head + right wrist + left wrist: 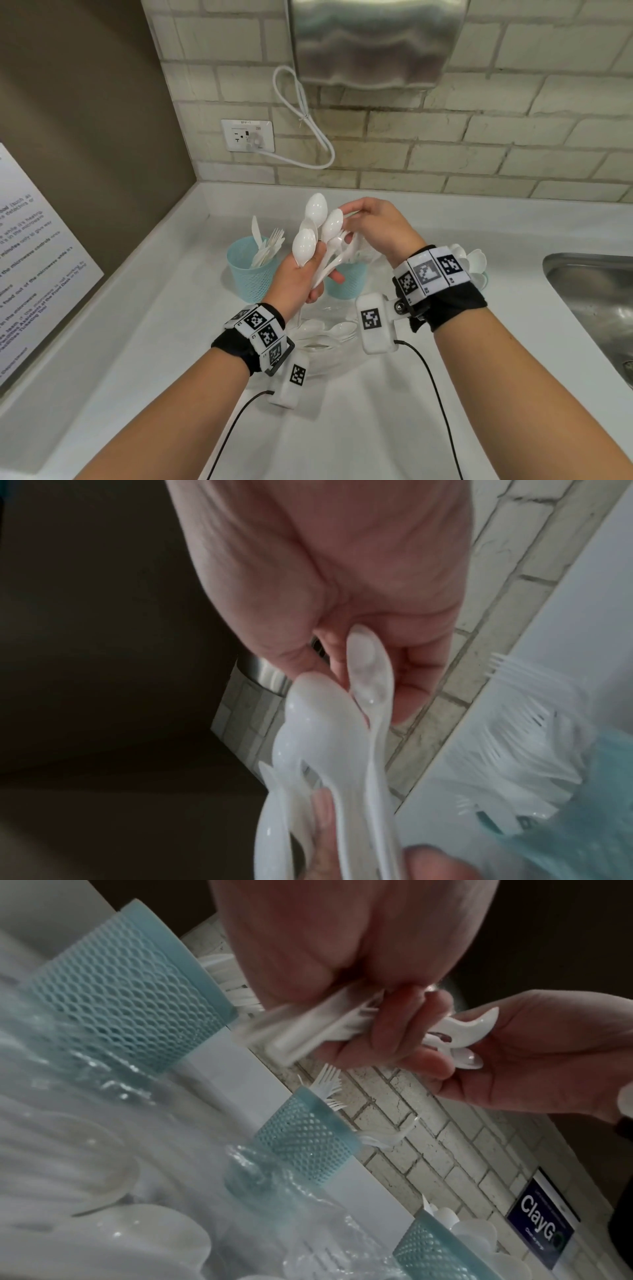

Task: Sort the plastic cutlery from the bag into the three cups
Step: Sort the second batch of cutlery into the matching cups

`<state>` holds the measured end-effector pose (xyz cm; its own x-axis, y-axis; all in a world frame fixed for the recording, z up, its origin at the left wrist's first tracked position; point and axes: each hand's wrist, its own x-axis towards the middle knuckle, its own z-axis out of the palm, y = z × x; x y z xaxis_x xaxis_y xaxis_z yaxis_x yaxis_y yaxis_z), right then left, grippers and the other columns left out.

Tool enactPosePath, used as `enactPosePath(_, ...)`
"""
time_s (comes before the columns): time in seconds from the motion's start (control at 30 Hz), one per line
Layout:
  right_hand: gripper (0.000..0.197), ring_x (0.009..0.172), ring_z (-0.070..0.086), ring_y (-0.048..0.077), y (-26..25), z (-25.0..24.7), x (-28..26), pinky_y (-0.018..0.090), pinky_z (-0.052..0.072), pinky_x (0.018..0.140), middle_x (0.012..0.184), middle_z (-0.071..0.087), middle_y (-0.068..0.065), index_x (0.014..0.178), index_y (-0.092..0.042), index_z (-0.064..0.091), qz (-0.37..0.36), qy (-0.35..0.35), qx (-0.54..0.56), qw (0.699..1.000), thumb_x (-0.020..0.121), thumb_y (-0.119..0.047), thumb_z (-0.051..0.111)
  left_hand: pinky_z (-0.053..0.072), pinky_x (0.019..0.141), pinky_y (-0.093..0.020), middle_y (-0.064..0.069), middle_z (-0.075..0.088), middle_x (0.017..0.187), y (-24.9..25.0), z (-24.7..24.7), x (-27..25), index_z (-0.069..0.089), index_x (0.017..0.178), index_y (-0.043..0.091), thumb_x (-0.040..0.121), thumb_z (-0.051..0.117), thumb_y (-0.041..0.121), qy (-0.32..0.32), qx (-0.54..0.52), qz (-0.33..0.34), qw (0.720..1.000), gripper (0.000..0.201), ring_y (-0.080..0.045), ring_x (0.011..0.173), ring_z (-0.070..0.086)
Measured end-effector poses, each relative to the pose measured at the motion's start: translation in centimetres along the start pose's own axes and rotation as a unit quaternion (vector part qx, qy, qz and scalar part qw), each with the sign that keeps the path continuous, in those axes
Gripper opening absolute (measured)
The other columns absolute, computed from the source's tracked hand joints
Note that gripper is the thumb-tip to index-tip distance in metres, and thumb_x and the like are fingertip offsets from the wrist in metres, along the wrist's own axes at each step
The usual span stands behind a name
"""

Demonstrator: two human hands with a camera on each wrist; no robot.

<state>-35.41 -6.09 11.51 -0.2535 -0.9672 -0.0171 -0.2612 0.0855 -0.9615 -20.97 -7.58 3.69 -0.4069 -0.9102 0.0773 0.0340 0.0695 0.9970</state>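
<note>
My left hand (pixel 317 270) grips a bunch of white plastic spoons (pixel 317 219) by their handles, bowls pointing up. My right hand (pixel 346 222) pinches the bowl of one spoon (pixel 366 669) at the top of that bunch. Below my hands the clear bag (pixel 325 337) lies on the counter with more spoons inside. Three teal mesh cups stand behind it. The left cup (pixel 251 274) holds knives and forks, and the middle cup (pixel 347 282) is partly hidden by my hands. The right cup (pixel 438 1253) holds spoons and sits behind my right wrist in the head view.
A steel sink (pixel 589 301) is sunk into the white counter (pixel 154 342) at the right. On the tiled back wall are a socket (pixel 247 135) with a white cord and a metal dispenser (pixel 373 41). A printed notice (pixel 34 257) hangs on the left wall.
</note>
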Motion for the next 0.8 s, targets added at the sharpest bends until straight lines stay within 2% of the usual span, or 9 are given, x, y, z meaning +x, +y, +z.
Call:
enactPosePath(0.13, 0.017, 0.068, 0.056, 0.012, -0.2, -0.2, 0.2, 0.022, 0.044, 0.066, 0.078, 0.059, 0.001, 0.101, -0.014, 0.058, -0.018, 0.092, 0.078, 0.993, 0.086, -0.004, 0.059, 0.023, 0.041, -0.020, -0.007, 0.061, 0.068, 0.2, 0.4, 0.2, 0.058, 0.088, 0.020, 0.101, 0.040, 0.032, 0.007, -0.007, 0.002, 1.000, 0.025, -0.010, 0.035, 0.031)
enactPosePath(0.23, 0.015, 0.073, 0.056, 0.007, -0.5, -0.7, 0.5, 0.017, 0.042, 0.065, 0.087, 0.061, 0.000, 0.102, -0.016, 0.058, -0.040, 0.132, 0.104, 0.985, 0.089, -0.007, 0.059, 0.023, 0.042, -0.021, -0.004, 0.055, 0.066, 0.3, 0.2, 0.4, 0.056, 0.084, 0.018, 0.101, 0.042, 0.029, 0.011, 0.002, 0.007, 1.000, 0.025, -0.009, 0.037, 0.031)
enactPosePath(0.33, 0.012, 0.072, 0.054, 0.003, -0.8, -1.5, 0.9, 0.012, 0.042, 0.064, 0.085, 0.060, -0.003, 0.101, -0.015, 0.059, -0.074, 0.184, 0.129, 0.972, 0.091, -0.009, 0.057, 0.024, 0.040, -0.019, 0.001, 0.052, 0.061, 0.4, -0.1, 0.6, 0.056, 0.090, 0.016, 0.100, 0.044, 0.029, 0.023, 0.015, 0.001, 1.000, 0.020, -0.007, 0.037, 0.031)
enactPosePath(0.43, 0.013, 0.071, 0.055, 0.006, -1.4, -2.5, 1.2, 0.009, 0.045, 0.057, 0.085, 0.059, -0.003, 0.101, -0.016, 0.059, -0.117, 0.241, 0.169, 0.949, 0.094, -0.008, 0.051, 0.025, 0.038, -0.018, 0.000, 0.051, 0.062, -0.1, -0.5, 0.7, 0.055, 0.093, 0.010, 0.098, 0.047, 0.030, 0.051, 0.029, -0.002, 0.998, 0.022, -0.007, 0.039, 0.032)
enactPosePath(0.5, 0.017, 0.070, 0.055, 0.008, -1.6, -3.0, 1.2, 0.012, 0.047, 0.055, 0.087, 0.059, -0.003, 0.101, -0.018, 0.060, -0.145, 0.278, 0.181, 0.932, 0.095, -0.008, 0.048, 0.027, 0.038, -0.018, 0.000, 0.051, 0.063, -0.6, -0.9, 0.9, 0.055, 0.092, 0.010, 0.097, 0.050, 0.030, 0.088, 0.027, -0.012, 0.996, 0.022, -0.009, 0.042, 0.035)
enactPosePath(0.6, 0.020, 0.074, 0.055, 0.010, -1.2, -3.2, 1.5, 0.014, 0.049, 0.056, 0.094, 0.061, 0.002, 0.101, -0.020, 0.063, -0.175, 0.319, 0.163, 0.917, 0.096, -0.009, 0.046, 0.028, 0.041, -0.022, 0.000, 0.050, 0.064, -1.1, -1.4, 1.0, 0.054, 0.078, 0.015, 0.096, 0.051, 0.032, 0.134, 0.015, -0.018, 0.991, 0.025, -0.012, 0.047, 0.036)
enactPosePath(0.67, 0.021, 0.084, 0.059, 0.019, -0.1, -2.8, 1.8, 0.024, 0.055, 0.067, 0.104, 0.062, 0.008, 0.102, -0.022, 0.065, -0.192, 0.329, 0.103, 0.919, 0.095, -0.014, 0.047, 0.027, 0.042, -0.022, 0.001, 0.049, 0.063, -1.2, -1.6, 1.1, 0.053, 0.078, 0.016, 0.096, 0.051, 0.034, 0.155, 0.010, -0.013, 0.988, 0.026, -0.013, 0.046, 0.036)
enactPosePath(0.73, 0.022, 0.092, 0.061, 0.025, 1.0, -2.2, 1.9, 0.041, 0.056, 0.082, 0.106, 0.059, 0.003, 0.103, -0.023, 0.066, -0.198, 0.327, 0.024, 0.924, 0.094, -0.016, 0.048, 0.028, 0.042, -0.022, 0.001, 0.049, 0.064, -1.3, -1.7, 1.2, 0.053, 0.085, 0.014, 0.096, 0.050, 0.034, 0.173, 0.017, -0.010, 0.985, 0.024, -0.013, 0.047, 0.038)
enactPosePath(0.8, 0.021, 0.089, 0.060, 0.022, 2.0, -1.5, 1.8, 0.042, 0.053, 0.086, 0.103, 0.057, -0.001, 0.105, -0.017, 0.068, -0.199, 0.305, -0.036, 0.931, 0.094, -0.013, 0.049, 0.030, 0.042, -0.022, 0.001, 0.049, 0.066, -1.4, -1.8, 1.3, 0.052, 0.092, 0.011, 0.096, 0.050, 0.034, 0.180, 0.022, -0.006, 0.983, 0.023, -0.013, 0.050, 0.040)
